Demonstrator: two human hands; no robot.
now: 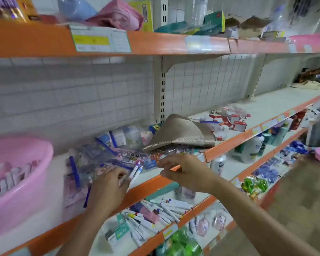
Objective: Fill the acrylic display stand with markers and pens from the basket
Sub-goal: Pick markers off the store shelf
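I note tiered store shelving, orange front edges: upper shelf [155,43], middle shelf [266,106], lower shelf [207,200]. White wire-grid back panel [72,93] behind. Cream slotted upright [162,85] splits two bays. Brown floor [294,200] lower right, blurred. Light flat, even.

I can read no text anywhere in this view. The white and yellow price label [100,40] on the orange shelf edge at upper left blurs to bare lines. The small yellow tag [170,231] on the lower shelf edge and the print on the white bottle [254,145] at right are too smeared to read.
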